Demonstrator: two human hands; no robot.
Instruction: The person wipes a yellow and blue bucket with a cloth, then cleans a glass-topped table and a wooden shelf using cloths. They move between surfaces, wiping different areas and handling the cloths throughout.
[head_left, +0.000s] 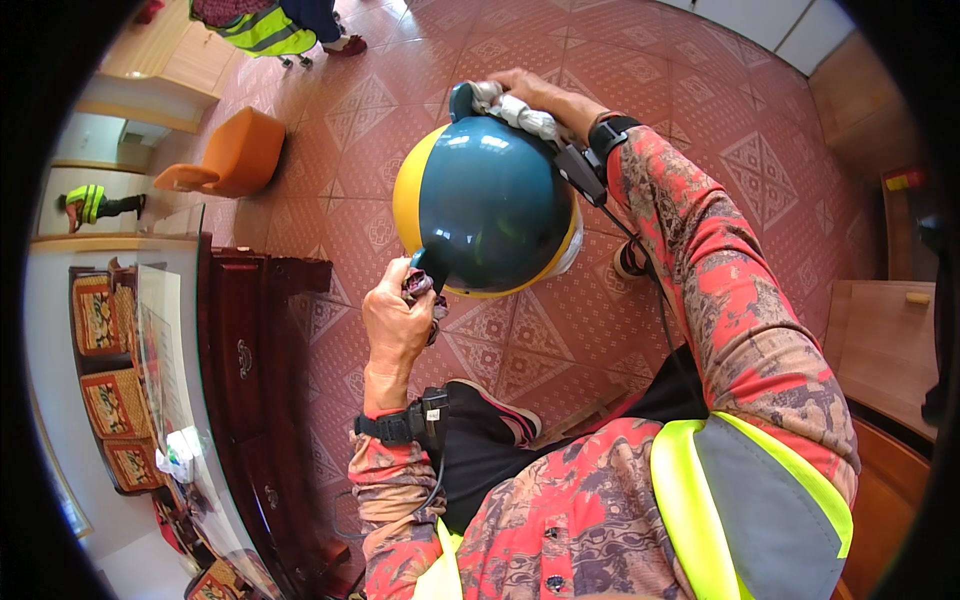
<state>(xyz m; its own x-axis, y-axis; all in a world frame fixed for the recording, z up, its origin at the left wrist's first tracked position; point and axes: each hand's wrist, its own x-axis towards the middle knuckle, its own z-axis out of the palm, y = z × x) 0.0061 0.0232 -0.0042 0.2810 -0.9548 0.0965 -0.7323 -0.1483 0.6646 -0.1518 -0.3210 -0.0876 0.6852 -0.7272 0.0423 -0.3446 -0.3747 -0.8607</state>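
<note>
A large glossy dark teal and yellow ball-like object (495, 202) with projecting teal handles is in front of me, above the tiled floor. My left hand (397, 311) grips a bunched patterned cloth (421, 289) beside the near teal handle (417, 257). A twisted white cloth (517, 111) lies under the fingers of my right hand (529, 86), against the far teal handle (460, 103). Whether either hand also holds its handle is hard to tell. A pale translucent edge (571, 251) shows at the object's lower right.
To the left stands a dark red wooden desk (244, 337) with drawers and a glass top. An orange chair (244, 154) is on the patterned floor (517, 337). One person in a yellow vest (262, 30) is beyond; another person (90, 204) bends farther away. Wooden cabinets (877, 337) line the right.
</note>
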